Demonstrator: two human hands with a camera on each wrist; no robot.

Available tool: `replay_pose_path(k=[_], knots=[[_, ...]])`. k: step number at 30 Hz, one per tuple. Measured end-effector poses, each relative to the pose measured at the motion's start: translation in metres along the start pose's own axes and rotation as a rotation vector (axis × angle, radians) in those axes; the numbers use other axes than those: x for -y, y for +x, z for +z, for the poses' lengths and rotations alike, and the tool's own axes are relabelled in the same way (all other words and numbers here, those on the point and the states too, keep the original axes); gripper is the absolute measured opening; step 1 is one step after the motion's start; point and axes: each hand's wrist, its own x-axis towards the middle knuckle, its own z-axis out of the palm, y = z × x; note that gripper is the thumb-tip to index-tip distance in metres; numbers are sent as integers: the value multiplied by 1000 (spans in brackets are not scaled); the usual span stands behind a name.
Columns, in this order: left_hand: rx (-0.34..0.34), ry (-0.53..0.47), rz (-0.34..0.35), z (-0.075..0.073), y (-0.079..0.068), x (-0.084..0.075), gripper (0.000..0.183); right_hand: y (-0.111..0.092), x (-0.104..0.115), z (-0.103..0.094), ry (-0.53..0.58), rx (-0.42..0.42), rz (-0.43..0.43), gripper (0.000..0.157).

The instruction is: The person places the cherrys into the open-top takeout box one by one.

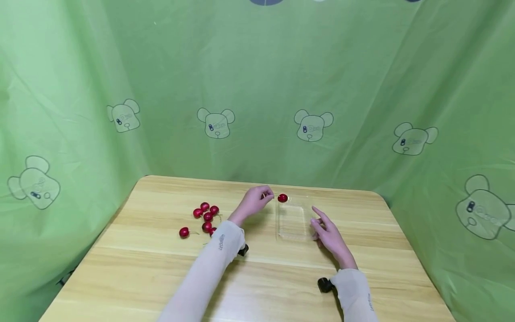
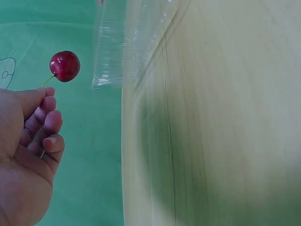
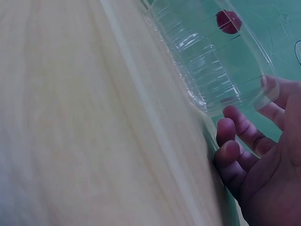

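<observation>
My left hand point(image 1: 254, 200) pinches the thin green stem of a red cherry point(image 2: 65, 66) between thumb and index finger. Its other fingers are bent and hold nothing else. In the head view that cherry appears over the far left corner of a clear plastic box point(image 1: 292, 223). My right hand point(image 1: 329, 233) is at the box's right side, index finger fairly straight and the others loosely bent. The right wrist view shows a fingertip against the box's rim, and the cherry through the plastic. No cherries are visible inside the box.
Several red cherries with stems point(image 1: 208, 217) lie on the wooden table point(image 1: 257, 281) to the left, some partly behind my left sleeve. One cherry point(image 1: 183, 232) sits apart, further left. A green curtain point(image 1: 257, 152) with bear-head outlines surrounds the table's back and sides.
</observation>
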Motion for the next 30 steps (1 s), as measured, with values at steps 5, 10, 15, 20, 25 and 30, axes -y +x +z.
replay_pose_path(k=[5, 10, 15, 20, 25, 30], knots=[[2, 1, -23, 2, 4, -2, 12, -2, 2, -1, 7, 9, -5, 60], [-3, 25, -32, 5, 6, -2, 12, -2, 3, -1, -1, 34, 6, 60], [-21, 48, -27, 10, 7, 1, 9, -1, 0, -1, -6, 46, 2, 59], [-36, 53, -32, 13, 5, 0, 9, -4, 2, 0, -19, 44, -4, 60], [-54, 45, -45, 15, 4, -1, 10, -7, 4, 1, -7, 46, -24, 61], [-79, 50, -61, 17, 6, 0, 8, -5, 4, 0, -3, 48, -41, 61]])
